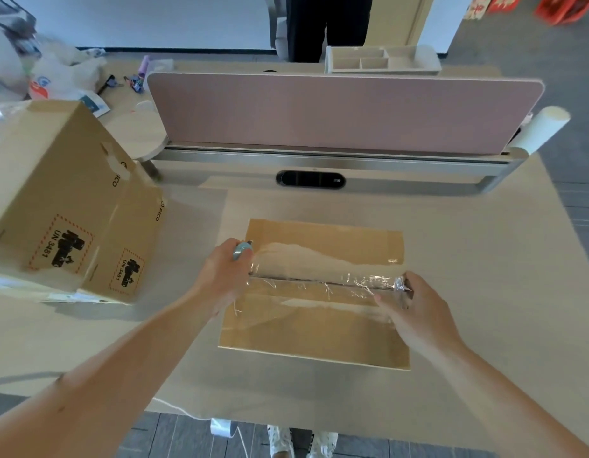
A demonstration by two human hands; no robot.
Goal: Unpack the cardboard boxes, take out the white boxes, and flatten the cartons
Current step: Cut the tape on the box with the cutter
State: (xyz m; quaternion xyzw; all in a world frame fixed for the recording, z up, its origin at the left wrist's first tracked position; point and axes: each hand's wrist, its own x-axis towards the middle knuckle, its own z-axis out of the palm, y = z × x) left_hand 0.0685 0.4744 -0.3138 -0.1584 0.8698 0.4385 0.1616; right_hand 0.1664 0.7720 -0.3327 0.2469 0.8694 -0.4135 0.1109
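— Where is the carton (319,332) that you work on?

— It lies flat on the table (484,242), directly in front of me, with the closed top flaps facing up. A strip of clear tape (319,269) runs along the seam in the middle, wrinkled and partly lifted near the right end.

— And your hands?

— My left hand (220,276) is at the left end of the seam, fingers curled around a small blue cutter (241,251). Whether the blade is out I cannot tell, my fingers cover it. My right hand (415,309) is at the right end, and its thumb and fingertips pinch the crumpled end of the tape.

— What is around you?

— At my left, on the same table, stands a larger carton (48,193), tilted, and a smaller carton (131,252) is just beside it, touching it; both have a printed label with a red dashed frame. Behind my carton a pink screen (336,110) stands upright across the desk, and beyond it there is a pale tray (379,59) with compartments.
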